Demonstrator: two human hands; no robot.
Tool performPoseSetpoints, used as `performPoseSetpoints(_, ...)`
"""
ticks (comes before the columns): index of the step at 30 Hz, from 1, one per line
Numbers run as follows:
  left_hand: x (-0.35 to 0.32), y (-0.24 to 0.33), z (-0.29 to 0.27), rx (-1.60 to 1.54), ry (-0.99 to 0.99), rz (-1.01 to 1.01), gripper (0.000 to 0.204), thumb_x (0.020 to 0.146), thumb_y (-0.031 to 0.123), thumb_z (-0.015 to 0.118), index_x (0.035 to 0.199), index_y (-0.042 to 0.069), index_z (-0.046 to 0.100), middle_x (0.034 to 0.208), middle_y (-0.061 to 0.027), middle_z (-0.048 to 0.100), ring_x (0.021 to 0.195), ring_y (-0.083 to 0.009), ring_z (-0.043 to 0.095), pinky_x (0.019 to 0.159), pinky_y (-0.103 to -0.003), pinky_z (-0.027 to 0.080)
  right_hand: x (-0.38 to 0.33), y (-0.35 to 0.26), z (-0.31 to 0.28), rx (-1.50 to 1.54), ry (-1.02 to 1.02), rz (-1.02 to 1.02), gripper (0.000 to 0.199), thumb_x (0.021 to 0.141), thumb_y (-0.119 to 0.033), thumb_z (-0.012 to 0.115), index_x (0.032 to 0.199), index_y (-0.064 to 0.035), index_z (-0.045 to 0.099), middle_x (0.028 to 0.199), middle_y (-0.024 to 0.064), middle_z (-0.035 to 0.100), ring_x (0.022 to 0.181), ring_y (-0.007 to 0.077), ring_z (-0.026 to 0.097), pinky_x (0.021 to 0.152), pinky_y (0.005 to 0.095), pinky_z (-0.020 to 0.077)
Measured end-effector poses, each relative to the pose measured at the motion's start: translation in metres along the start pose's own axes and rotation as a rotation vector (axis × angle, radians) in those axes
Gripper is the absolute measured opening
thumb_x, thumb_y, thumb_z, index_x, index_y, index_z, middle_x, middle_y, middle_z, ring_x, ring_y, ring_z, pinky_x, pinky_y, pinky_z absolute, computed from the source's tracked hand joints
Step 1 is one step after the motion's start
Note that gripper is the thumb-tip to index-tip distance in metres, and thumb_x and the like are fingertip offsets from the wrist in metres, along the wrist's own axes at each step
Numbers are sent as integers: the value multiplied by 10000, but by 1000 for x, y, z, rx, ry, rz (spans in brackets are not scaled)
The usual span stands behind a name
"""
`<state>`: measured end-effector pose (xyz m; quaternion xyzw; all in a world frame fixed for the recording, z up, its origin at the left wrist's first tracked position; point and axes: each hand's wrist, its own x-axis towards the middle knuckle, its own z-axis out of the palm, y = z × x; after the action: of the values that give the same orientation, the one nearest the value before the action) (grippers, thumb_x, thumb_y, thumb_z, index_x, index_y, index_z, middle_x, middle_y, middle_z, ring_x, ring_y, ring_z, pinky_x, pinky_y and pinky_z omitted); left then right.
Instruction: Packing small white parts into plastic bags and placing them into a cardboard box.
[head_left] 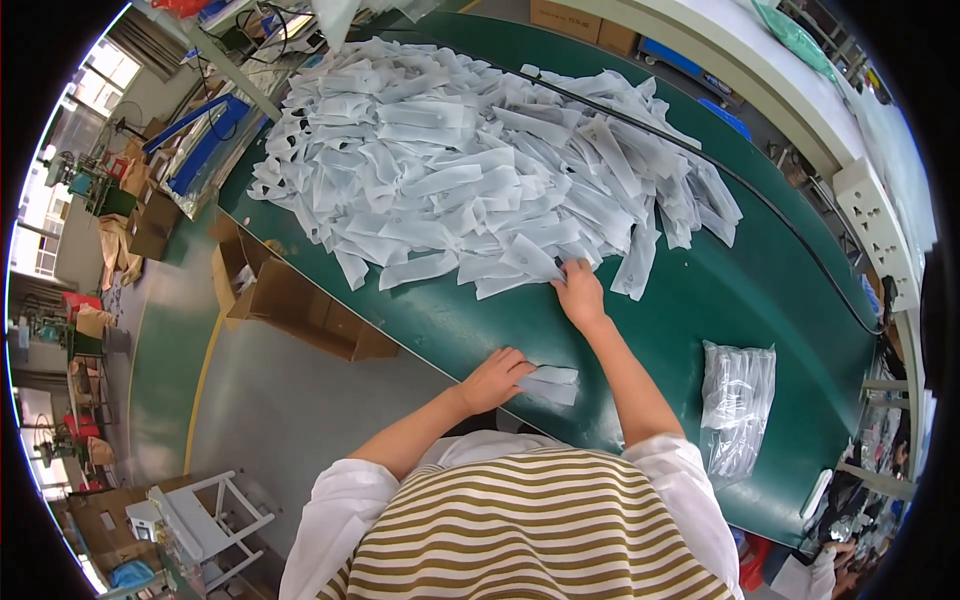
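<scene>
The right hand (580, 293) is stretched forward to the near edge of the large heap of white strip-shaped pouches (480, 160) on the green table (760, 300), and its fingers are closed over the edge of one pale pouch (530, 258) at the heap's front rim, though the exact pinch is covered by the knuckles. That pouch lies just ahead and to the left of the fingertips, its long axis slanting from upper left to lower right. The left hand (495, 380) is held much nearer the body, at the table's near edge, fingers curled and resting against a small flat stack of pouches (550, 385) just to its right; whether anything is gripped there cannot be told. The right hand is plainly the nearer to the heap. A clear plastic bag (738, 405) lies well apart to the right. The far side of the heap is bent by the lens and single pieces are hard to separate.
</scene>
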<state>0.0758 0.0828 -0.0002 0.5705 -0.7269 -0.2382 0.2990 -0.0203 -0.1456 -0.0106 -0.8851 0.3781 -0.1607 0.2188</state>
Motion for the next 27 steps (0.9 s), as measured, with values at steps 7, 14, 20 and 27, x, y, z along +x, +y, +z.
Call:
performPoseSetpoints(7,-2,10,-10,39,85,-6,506,632,127,775,1104,78,601,1174,-129,493,1118,-347,472,996,-467,370,-73,-23,-54,490,-323,408,195,789,-77,687,944,-32,577,868,187,623,779,319,637,647,385,499)
performPoseSetpoints(14,20,24,-32,272,135,25,488,622,148,786,1073,112,602,1205,-127,475,1182,-330,416,1076,-552,275,-122,-7,-35,395,-294,-43,192,790,-106,697,932,-30,593,853,128,631,738,217,646,630,372,496)
performPoseSetpoints(20,-6,-1,-3,162,0,44,501,627,159,783,1089,118,592,1199,-135,481,1164,-327,433,1076,-550,279,-79,-9,-51,436,-394,-155,315,768,-183,737,1040,-66,630,942,97,600,670,187,610,613,347,494)
performPoseSetpoints(27,-2,9,2,111,12,-9,587,637,137,786,1169,83,545,1188,-137,492,1153,-327,444,1082,-504,290,17,-19,17,211,185,-75,236,814,-142,685,1009,-36,606,938,121,566,630,219,618,596,352,488)
